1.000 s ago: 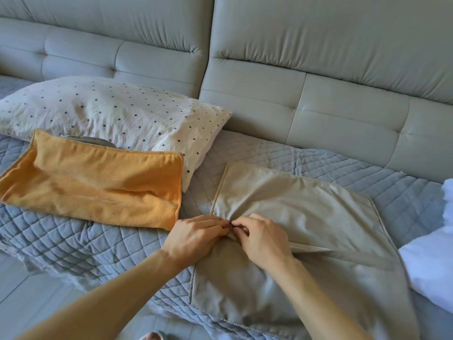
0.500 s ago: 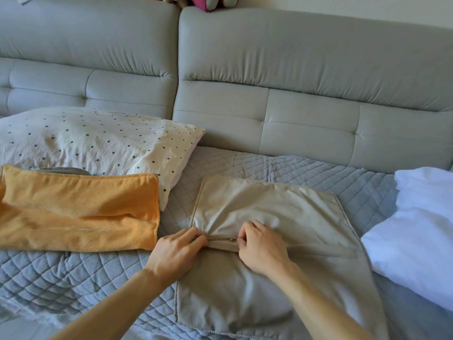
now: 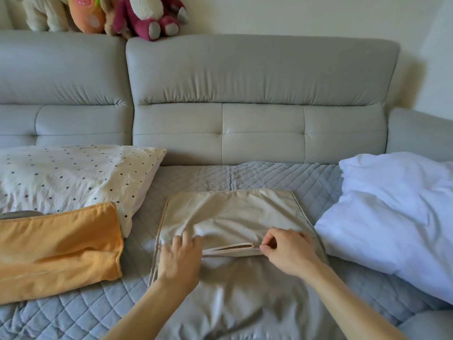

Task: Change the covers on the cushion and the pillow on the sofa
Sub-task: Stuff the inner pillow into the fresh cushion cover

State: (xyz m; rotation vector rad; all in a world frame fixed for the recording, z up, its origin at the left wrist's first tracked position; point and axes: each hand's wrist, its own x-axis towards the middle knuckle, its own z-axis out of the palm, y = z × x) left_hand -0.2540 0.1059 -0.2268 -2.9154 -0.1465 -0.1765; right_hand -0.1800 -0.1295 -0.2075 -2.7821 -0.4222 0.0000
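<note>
A: Head view, looking down onto the sofa seat. What do we log first?
B: The task item. A beige cushion cover lies flat on the grey quilted throw, in the middle of the seat

A: And the hands?
B: The right hand pinches the zipper pull between thumb and forefinger, towards the cover's right side. The left hand lies on the cover at the zip's left end, fingers stretched out and pressing the fabric. The fingertips are blurred, so we cannot tell whether they also nip the cloth

A: The zip itself?
B: Parted between the two hands, a narrow slit with pale edges

A: What do we note around it?
B: On the right, a white cushion, its edge just beside the cover. On the left, a polka-dot pillow leans at the backrest, with an orange cover in front overlapping its lower edge. Something grey peeks out between those two, and we cannot tell what. Plush toys sit along the top of the backrest
</note>
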